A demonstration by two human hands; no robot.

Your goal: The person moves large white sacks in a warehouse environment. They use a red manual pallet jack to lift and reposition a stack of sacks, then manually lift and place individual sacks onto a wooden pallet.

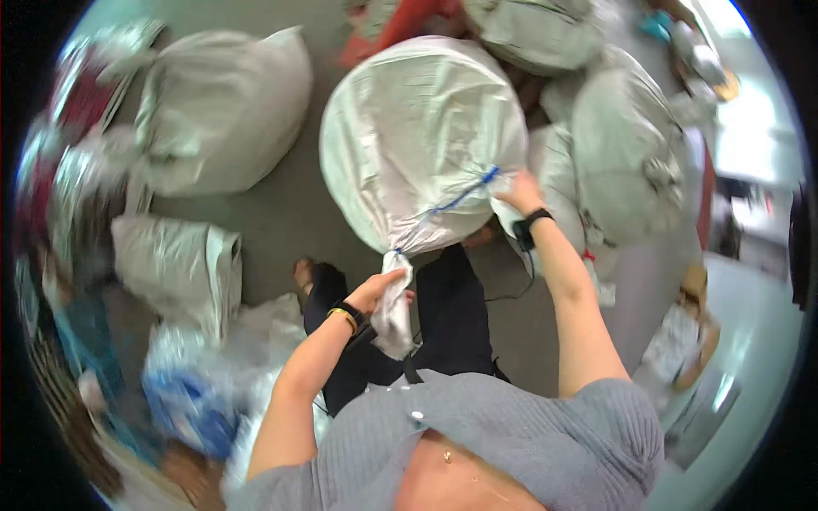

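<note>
Between the person's knees, the left hand (381, 288) grips the bulky, soft white sack (422, 140) at its gathered neck while the right hand (515, 192) holds its blue tie cord (464, 196).

You're standing on a grey floor (290, 213). Big white sack (422, 136) sits on it in front of you, w/ more full sacks around: one upper left (226, 111), a smaller one at left (175, 264), several on the right (626, 149). Crumpled plastic (256, 332) lies lower left.
</note>
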